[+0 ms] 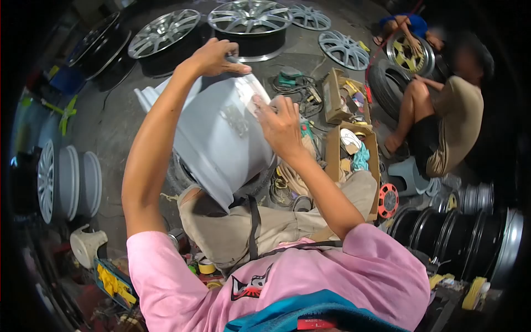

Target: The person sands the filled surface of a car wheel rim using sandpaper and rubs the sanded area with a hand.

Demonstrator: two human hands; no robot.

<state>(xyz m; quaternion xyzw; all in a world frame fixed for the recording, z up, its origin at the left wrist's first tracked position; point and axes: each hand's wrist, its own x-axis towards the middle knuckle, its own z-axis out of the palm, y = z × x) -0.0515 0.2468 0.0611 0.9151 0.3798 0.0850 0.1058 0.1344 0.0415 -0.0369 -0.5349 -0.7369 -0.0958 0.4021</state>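
A grey car wheel rim stands tilted in front of me, between my knees, over a black tyre that is mostly hidden beneath it. My left hand is closed on the rim's far upper edge, with a small dark grey piece showing by the fingers. On the right side, my right hand grips the rim's edge, its fingers curled and the thumb near a whitish smooth patch. Rough, speckled marks show on the barrel below that patch.
Several silver wheel rims lie at the back; grey rims stand left. Cardboard boxes of supplies and a corded green tool lie right. Beyond them, a seated person and another person are near a gold-centred wheel.
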